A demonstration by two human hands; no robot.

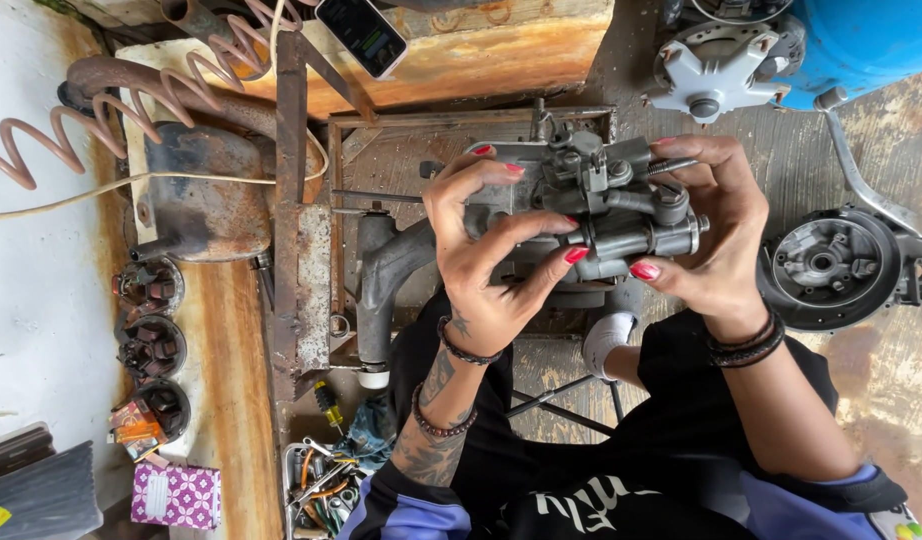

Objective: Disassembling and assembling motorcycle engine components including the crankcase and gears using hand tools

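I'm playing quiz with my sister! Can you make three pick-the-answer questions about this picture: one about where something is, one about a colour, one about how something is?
1. Where is the purple patterned box?
A lower left
B upper right
C on the lap

2. What colour are the fingernails?
A blue
B red
C green

3. How is the grey engine part held?
A by both hands
B by one hand
C lying untouched

Answers: 1 A, it sits bottom left. 2 B, the nails are red. 3 A, the left hand and right hand both grip it.

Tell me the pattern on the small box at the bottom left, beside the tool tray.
Purple with white flower-like motifs, on the small cardboard box; head view.
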